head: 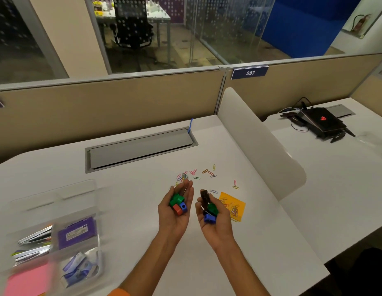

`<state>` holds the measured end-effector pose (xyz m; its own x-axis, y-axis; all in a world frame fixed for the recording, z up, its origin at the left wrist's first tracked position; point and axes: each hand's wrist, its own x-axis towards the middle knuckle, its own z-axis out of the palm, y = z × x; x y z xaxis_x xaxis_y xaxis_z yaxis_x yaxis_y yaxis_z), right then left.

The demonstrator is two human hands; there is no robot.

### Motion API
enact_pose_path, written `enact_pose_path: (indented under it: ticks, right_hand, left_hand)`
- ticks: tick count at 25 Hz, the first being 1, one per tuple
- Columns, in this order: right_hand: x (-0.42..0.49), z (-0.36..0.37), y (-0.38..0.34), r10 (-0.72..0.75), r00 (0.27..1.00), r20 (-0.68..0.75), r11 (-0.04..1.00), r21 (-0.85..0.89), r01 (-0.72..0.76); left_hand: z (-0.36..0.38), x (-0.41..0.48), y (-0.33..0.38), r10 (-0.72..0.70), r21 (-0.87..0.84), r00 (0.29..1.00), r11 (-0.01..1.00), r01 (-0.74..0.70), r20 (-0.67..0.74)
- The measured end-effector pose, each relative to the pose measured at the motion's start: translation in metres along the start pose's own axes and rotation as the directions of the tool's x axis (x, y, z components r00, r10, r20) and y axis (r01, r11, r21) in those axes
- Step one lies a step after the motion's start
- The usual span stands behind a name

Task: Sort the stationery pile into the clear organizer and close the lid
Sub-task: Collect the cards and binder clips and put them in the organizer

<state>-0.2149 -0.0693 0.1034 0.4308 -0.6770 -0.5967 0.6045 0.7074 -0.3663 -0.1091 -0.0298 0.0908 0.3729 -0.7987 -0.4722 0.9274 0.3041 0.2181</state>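
Note:
My left hand (175, 212) lies palm up over the white desk (132, 199), fingers nearly straight, carrying small green, red and blue plastic pieces (178, 204). Beside it my right hand (215, 221) is cupped palm up, its fingers curled round green, blue and dark clip-like pieces (210, 211). Coloured paper clips (194, 174) lie scattered just beyond both hands. A yellow sticky-note pad (236, 202) with several paper clips on it sits right of my right hand. The clear organizer (96, 238) stands at the lower left, blurred, its lid (57, 193) open, holding metal items, a purple box, blue items and pink notes.
A grey cable hatch (141, 148) is set into the desk behind the clips. A white curved divider (260, 142) bounds the desk on the right. Beyond it lie a black laptop (322, 121) and its cables. Beige partition panels (100, 112) close the back.

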Motion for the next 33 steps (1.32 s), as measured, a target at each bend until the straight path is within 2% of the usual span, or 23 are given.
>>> enact_pose_path:
  ticks: [9, 20, 27, 33]
  right_hand:
    - [0.004, 0.028, 0.079, 0.005, 0.999, 0.04, 0.996, 0.086, -0.008]
    - [-0.01, 0.099, 0.225, 0.165, 0.979, 0.121, 0.984, -0.085, -0.155]
    - [0.0, 0.138, 0.311, 0.241, 0.967, 0.082, 0.957, -0.185, -0.222]
    - [0.015, 0.163, 0.373, 0.245, 0.97, 0.011, 0.937, -0.258, -0.234]
  left_hand:
    - [-0.022, -0.028, 0.051, 0.186, -0.04, 0.982, 0.981, -0.188, -0.036]
    - [-0.088, -0.059, 0.183, 0.428, -0.155, 0.897, 0.884, -0.441, -0.11]
    - [-0.125, -0.067, 0.267, 0.461, -0.183, 0.858, 0.845, -0.502, -0.225]
    - [-0.149, -0.066, 0.32, 0.406, -0.179, 0.839, 0.853, -0.491, -0.363]
